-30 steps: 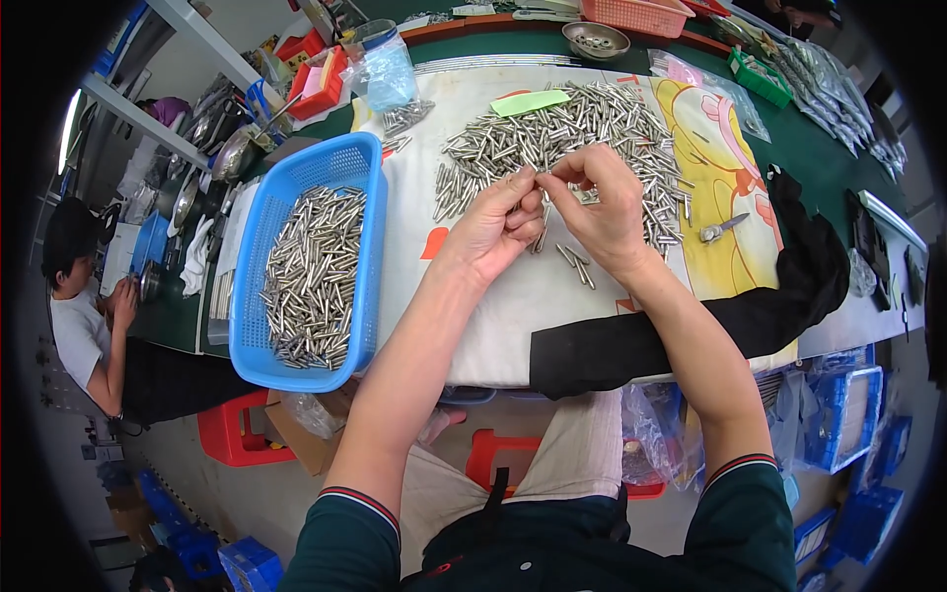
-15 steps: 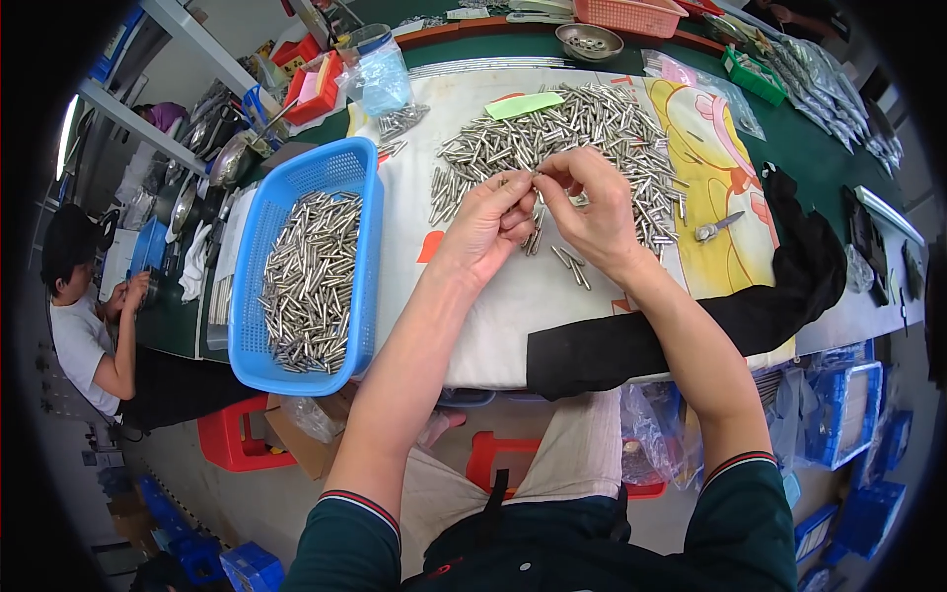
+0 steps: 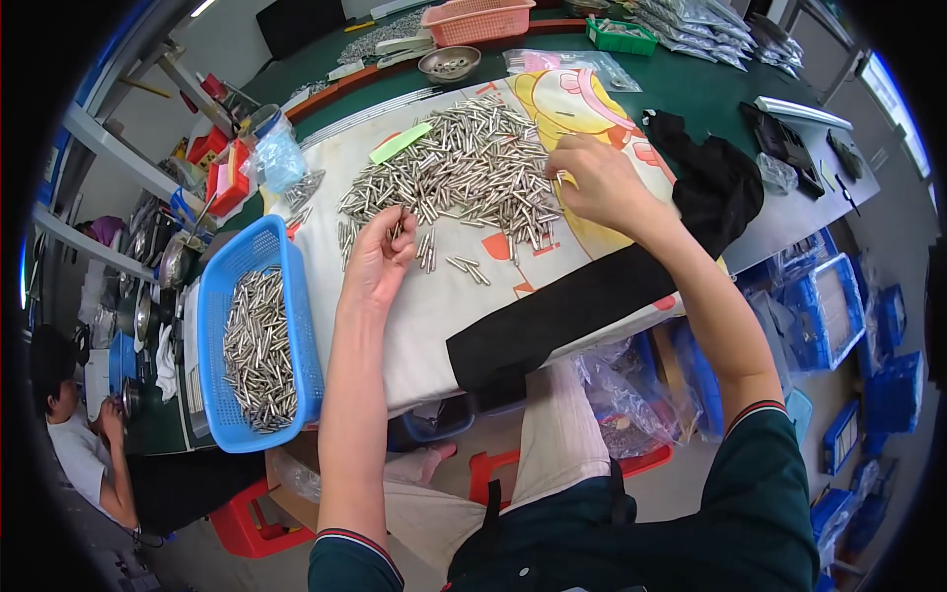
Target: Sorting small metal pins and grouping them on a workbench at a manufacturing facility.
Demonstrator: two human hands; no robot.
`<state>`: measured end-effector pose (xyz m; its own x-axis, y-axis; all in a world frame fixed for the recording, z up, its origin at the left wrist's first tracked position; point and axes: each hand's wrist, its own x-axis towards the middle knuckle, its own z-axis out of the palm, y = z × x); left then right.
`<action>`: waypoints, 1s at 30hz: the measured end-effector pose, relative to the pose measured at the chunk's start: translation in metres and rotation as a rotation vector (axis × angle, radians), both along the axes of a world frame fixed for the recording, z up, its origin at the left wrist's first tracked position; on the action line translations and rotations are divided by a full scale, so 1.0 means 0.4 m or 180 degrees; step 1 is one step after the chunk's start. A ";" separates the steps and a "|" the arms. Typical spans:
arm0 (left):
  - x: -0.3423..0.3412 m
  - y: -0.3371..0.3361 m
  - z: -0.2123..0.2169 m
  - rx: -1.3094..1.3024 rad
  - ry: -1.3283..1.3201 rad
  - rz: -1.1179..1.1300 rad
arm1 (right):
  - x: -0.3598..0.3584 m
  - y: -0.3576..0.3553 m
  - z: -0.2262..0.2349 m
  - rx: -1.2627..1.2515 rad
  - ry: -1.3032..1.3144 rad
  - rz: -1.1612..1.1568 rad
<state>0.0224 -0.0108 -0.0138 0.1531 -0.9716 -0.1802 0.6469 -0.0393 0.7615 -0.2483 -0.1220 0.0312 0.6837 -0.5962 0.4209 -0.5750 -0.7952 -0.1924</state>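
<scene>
A heap of short silvery metal pins [image 3: 464, 163] with pointed ends lies spread on the printed cloth [image 3: 414, 326]. My left hand [image 3: 378, 259] is at the heap's near left edge, its fingers curled closed around what looks like a metal pin. On the right, my right hand [image 3: 604, 187] is over the yellow part of the cloth, beside the heap. Its fingers are bent together at the tips, with something small and pale there that I cannot make out. A few loose pins [image 3: 468, 269] lie between the hands. Atop the heap rests a green paper strip [image 3: 400, 144].
A blue plastic basket [image 3: 306, 340] of similar pins stands at the left. Black cloth [image 3: 562, 314] lies along the front right edge. Farther back are a metal bowl [image 3: 449, 65], a pink basket [image 3: 478, 22] and a green tray [image 3: 619, 37]. Another person [image 3: 84, 444] sits at far left.
My hands, together over the heap before, have parted: the left stays near the pins, the right has gone rightward to where a small knife-like tool lay. The view has turned right.
</scene>
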 end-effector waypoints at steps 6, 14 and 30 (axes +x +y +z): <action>-0.069 0.077 0.020 -0.0206 -0.1701 -0.0086 | -0.107 -0.061 -0.125 -0.0508 0.0703 0.0208; -0.193 0.288 0.033 -0.0493 -0.4378 0.0546 | -0.088 0.012 0.002 0.0764 -0.3039 0.0630; -0.227 0.304 -0.061 -0.0841 -0.5789 0.1005 | 0.128 0.343 -0.085 0.4765 -0.4458 0.1822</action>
